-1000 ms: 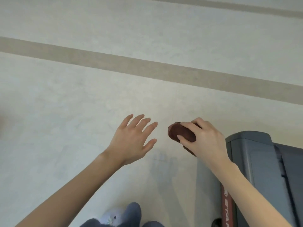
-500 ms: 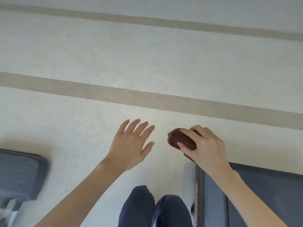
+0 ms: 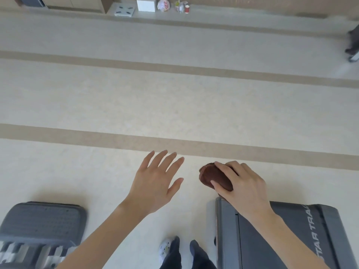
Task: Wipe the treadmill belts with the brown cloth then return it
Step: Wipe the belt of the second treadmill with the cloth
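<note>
In the view from my head I look down at both my hands above a pale floor (image 3: pixel 174 105), which has beige stripes (image 3: pixel 116 135) running across it.

My right hand (image 3: pixel 242 187) grasps the brown cloth (image 3: pixel 213 176). The cloth is folded into a small thick bundle. My fingers curl over its top and my thumb presses along its near edge, so only its left end shows. It appears against the floor, just past the far left corner of the treadmill (image 3: pixel 225 230), and it does not lie on the belt (image 3: pixel 272 249). How high it is above the floor I cannot tell.

The treadmill fills the lower right of the picture. It is dark grey, and its right side rail carries white letters that are partly cut off. My right forearm crosses over the belt.

My left hand (image 3: pixel 155 183) is released: the fingers are straight and spread, the back of the hand faces the camera, and it holds nothing. It is left of the cloth, near it but apart.

At the lower left is the end of another grey machine (image 3: pixel 38 222) with a dotted surface. Between the two machines I see my white shoe (image 3: pixel 165 249) and my dark trouser legs (image 3: pixel 196 255).

Far away, at the top, a low ledge (image 3: pixel 155 15) runs along the wall. On it stand a white box (image 3: pixel 146 3), a red cup (image 3: pixel 186 8) and some small things that I cannot identify.
</note>
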`<state>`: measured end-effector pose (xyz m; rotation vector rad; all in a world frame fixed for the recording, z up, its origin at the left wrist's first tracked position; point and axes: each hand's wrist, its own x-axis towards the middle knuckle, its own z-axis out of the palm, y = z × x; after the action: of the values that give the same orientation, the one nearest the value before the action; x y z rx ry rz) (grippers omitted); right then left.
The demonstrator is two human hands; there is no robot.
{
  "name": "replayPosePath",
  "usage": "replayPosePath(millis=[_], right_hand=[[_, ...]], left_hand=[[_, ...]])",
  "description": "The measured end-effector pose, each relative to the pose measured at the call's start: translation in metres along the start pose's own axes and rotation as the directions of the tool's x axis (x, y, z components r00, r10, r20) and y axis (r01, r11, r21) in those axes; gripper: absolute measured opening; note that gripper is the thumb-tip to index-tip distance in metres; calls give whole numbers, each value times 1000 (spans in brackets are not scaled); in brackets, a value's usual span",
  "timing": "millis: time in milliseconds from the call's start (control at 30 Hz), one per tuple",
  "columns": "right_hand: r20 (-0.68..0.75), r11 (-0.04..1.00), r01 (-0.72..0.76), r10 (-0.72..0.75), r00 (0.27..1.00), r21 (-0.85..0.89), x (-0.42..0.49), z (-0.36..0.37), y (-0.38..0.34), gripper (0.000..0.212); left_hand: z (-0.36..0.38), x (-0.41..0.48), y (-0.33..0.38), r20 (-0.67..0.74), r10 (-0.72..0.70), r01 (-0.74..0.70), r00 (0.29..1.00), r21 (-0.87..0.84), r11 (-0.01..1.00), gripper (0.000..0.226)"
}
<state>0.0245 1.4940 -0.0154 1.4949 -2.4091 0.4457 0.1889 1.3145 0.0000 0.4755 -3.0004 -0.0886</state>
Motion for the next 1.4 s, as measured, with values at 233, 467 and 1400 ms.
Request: replayPosePath(millis=[233, 467, 1400], right_hand=[[-59, 993, -115, 113, 992, -30, -9, -38, -8, 41], [-121, 966, -255, 249, 961, -37, 0, -30, 21, 36], [-232, 730, -674, 641, 732, -109, 124, -21, 351, 36]], left_hand=[[-25, 4, 9, -6, 86, -86, 996, -8, 996, 49], [-20, 55, 14, 22, 185, -184, 983, -34, 982, 50], [23, 511, 168, 123, 682, -673, 721, -107, 731, 47]])
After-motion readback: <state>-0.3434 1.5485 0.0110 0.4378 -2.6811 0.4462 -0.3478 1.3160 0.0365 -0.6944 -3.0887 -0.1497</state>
